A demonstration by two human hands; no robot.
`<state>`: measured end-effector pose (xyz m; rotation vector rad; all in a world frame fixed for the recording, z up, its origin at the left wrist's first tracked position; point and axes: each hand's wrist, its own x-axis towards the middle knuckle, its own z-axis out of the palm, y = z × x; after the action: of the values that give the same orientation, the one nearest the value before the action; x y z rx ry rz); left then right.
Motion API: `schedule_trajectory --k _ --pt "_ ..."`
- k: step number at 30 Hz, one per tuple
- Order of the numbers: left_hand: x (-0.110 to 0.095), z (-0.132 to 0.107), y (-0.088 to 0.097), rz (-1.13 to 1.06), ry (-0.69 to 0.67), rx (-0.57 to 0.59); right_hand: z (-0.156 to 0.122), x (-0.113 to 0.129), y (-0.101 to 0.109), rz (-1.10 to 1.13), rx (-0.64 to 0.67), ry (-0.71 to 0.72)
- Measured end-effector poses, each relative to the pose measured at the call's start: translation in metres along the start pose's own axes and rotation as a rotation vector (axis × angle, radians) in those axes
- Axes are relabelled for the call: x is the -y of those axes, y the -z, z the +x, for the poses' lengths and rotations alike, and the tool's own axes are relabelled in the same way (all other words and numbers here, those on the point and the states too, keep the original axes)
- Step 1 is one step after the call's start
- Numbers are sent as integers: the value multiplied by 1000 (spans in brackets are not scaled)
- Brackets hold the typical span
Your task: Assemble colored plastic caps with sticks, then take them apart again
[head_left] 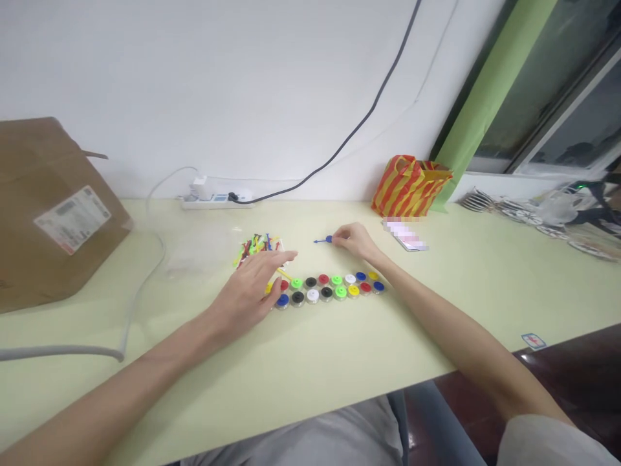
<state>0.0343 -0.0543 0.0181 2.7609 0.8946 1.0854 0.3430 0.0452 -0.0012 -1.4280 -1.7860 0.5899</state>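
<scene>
Two rows of small round coloured caps [334, 287] lie on the pale table [301, 362] in front of me. My left hand [252, 285] rests flat over their left end, fingers stretched toward a pile of thin coloured sticks [257, 246]; it holds nothing. Behind the rows, my right hand [353, 239] pinches a small blue pin [323, 240] that points left, just above the table top.
A cardboard box [48, 207] stands at the left. A white power strip [216, 198] with a black cable lies against the wall, a grey cord [130, 310] curving forward. A red-and-yellow striped bag [410, 186] and a pink-white packet [407, 235] sit at the right.
</scene>
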Motion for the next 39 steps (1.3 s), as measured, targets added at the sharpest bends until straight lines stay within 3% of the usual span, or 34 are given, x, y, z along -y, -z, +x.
schedule_trajectory --k 5,10,17,24,31,37,39 --pt "6 2 3 117 -90 -49 0 1 -3 131 1 -151" --pt "29 5 14 308 -190 19 0 -10 -1 3 -77 -173" --pt "51 8 34 361 -195 270 -6 -22 0 -534 -263 37" --pt "56 10 52 336 63 532 -19 -6 -6 -590 -282 219" --pt "52 13 75 291 492 682 -21 -1 -11 -570 -244 253" --pt "50 10 82 223 607 671 -26 22 -10 -403 -251 291" --pt "50 8 84 205 633 658 -25 34 -16 -325 -185 328"
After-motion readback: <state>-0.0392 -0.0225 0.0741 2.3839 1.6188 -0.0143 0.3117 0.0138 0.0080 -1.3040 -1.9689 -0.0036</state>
